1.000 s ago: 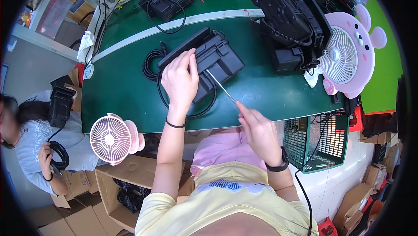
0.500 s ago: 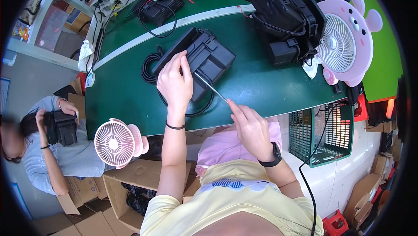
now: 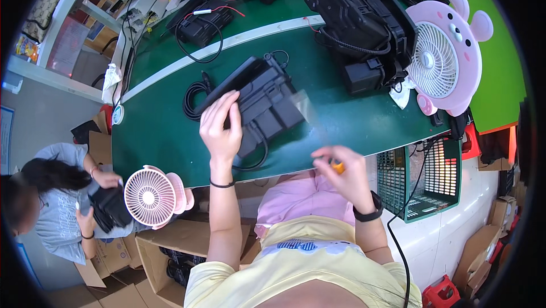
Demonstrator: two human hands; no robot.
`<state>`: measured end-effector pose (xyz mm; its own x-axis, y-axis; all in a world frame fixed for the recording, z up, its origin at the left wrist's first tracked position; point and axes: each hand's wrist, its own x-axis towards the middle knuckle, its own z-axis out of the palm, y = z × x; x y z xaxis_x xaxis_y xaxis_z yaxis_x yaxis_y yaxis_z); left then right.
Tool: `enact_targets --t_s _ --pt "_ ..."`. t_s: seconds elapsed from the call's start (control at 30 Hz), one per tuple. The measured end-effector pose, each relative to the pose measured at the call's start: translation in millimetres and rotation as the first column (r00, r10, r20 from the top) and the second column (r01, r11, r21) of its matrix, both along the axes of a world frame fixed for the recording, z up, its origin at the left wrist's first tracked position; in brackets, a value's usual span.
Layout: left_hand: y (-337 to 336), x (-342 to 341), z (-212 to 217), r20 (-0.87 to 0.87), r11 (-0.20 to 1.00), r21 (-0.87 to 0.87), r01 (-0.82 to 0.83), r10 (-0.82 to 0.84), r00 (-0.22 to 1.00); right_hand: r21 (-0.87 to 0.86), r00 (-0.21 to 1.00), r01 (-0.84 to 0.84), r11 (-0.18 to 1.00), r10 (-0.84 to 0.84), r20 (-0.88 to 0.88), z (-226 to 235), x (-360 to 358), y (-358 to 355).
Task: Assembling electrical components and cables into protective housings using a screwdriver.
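A black plastic case [image 3: 267,95] lies tilted on the green workbench, its cable looping round its near side. My left hand [image 3: 220,129] grips the case's left edge, with the fingers over the raised part and the thumb on the inner side. To the right, at the bench's front edge, my right hand [image 3: 347,174] is closed round a screwdriver [image 3: 338,166]. Its yellow-orange handle shows in the palm. The shaft is smeared by motion and points up and left toward the case, its tip seemingly off the case.
Stacked black cases [image 3: 364,35] and a pink animal-shaped fan [image 3: 455,58] stand at the right. Another black case [image 3: 207,26] lies beyond the white strip. A small pink fan [image 3: 151,197] sits at the front-left edge. A co-worker [image 3: 62,194] handles a black case at left.
My right hand has drawn back right and down, the screwdriver coming away from the case. The case has turned slightly and my left hand has shifted down its edge. The co-worker's case is lower.
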<state>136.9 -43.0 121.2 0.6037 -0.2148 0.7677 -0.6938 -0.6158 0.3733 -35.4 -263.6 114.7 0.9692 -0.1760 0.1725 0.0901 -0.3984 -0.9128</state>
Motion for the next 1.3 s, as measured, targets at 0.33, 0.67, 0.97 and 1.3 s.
enact_targets --t_s 0.33,0.67,0.97,1.3 --pt "16 -31 4 0.166 0.917 0.323 0.235 -0.299 0.94 0.64 0.966 0.246 0.728 -0.241 -0.096 -30 66 7" --pt "-1 -54 12 0.109 0.815 0.533 0.227 -0.333 0.937 0.65 0.916 0.178 0.739 -0.366 0.166 -53 73 7" --pt "-48 -62 25 -0.283 0.8 0.52 0.301 -0.171 0.944 -0.013 0.907 0.346 0.938 -0.331 0.259 -38 83 8" --pt "52 73 15 -0.079 0.708 0.597 -0.377 0.52 0.851 -0.087 0.922 0.253 0.964 -0.212 0.324 -45 55 -3"
